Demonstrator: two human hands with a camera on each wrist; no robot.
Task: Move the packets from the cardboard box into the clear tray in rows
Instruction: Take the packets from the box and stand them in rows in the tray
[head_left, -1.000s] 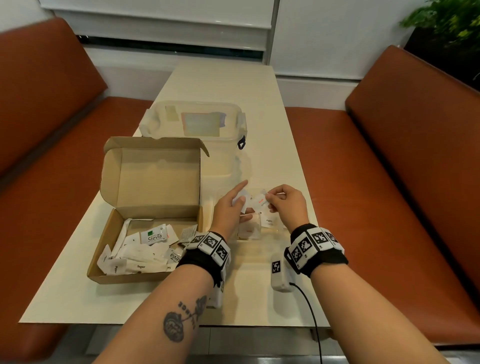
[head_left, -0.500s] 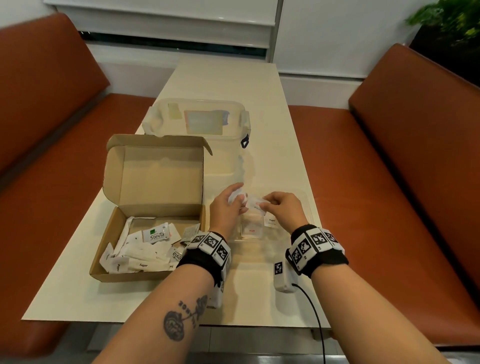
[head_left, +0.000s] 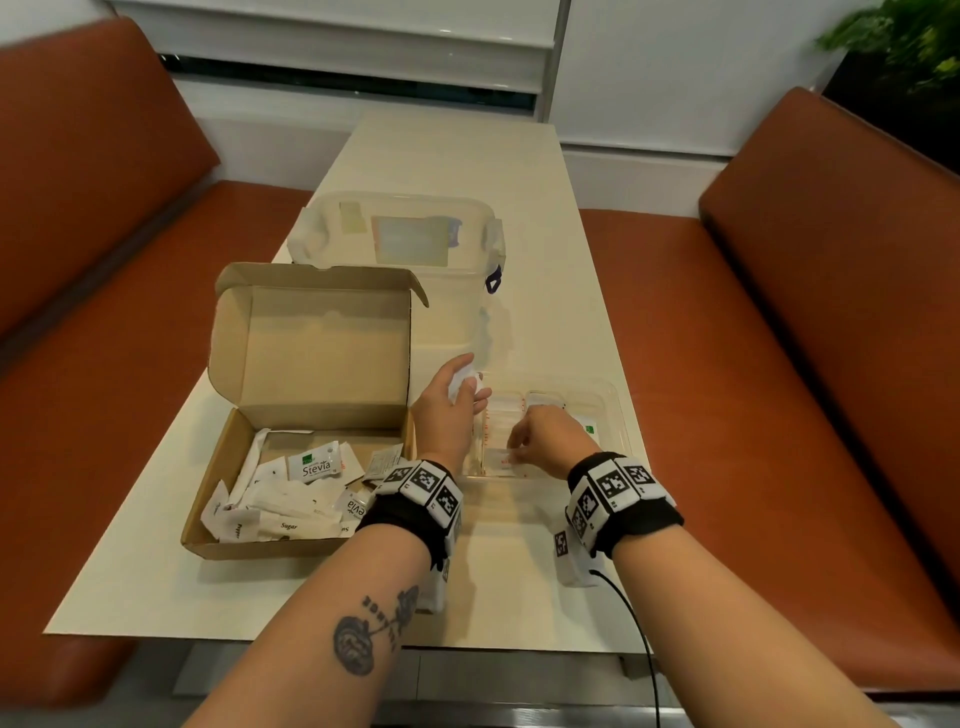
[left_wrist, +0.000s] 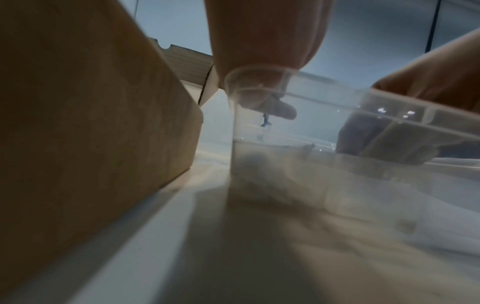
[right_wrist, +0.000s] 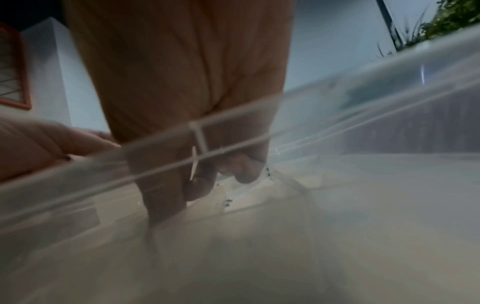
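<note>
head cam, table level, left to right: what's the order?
cardboard box → left hand holding white packets → right hand placing a packet → far-right wall of the clear tray

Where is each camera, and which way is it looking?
Head: on the person's head, looking down at the cardboard box, clear tray and both hands.
Left wrist: low by the table, facing the tray's corner; left hand above.
Right wrist: low, looking through the tray's wall; right hand reaches inside.
All three share the tray.
</note>
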